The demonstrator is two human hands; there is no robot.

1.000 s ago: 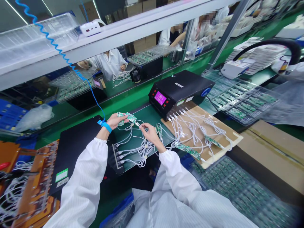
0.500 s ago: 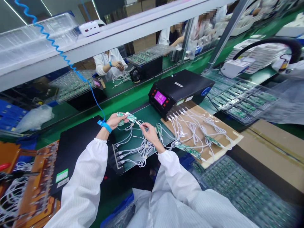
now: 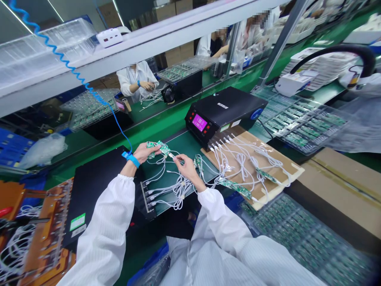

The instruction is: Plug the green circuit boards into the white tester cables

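Note:
My left hand [image 3: 143, 152], with a blue wrist strap [image 3: 131, 159] at its wrist, is closed on green circuit boards [image 3: 163, 148]. Its fingers pinch them from the left side. My right hand [image 3: 185, 164] pinches the white plug of a cable [image 3: 172, 156] at the right edge of the held board. Whether the plug is fully seated cannot be told. Below the hands, a bundle of white cables [image 3: 182, 190] runs from the port strip of a black box [image 3: 98, 174]. Another circuit board [image 3: 197, 162] lies just right of my right hand.
A black tester with a purple screen [image 3: 199, 122] stands beyond my right hand. Its cables and boards spread over a cardboard sheet [image 3: 285, 178]. Trays of boards [image 3: 306, 238] lie at the right. An orange fixture [image 3: 44, 230] is at left. A co-worker [image 3: 137, 81] sits across.
The plug in my right hand now sits closer against the board in my left hand. Both hands keep nearly the same place; the view has shifted slightly.

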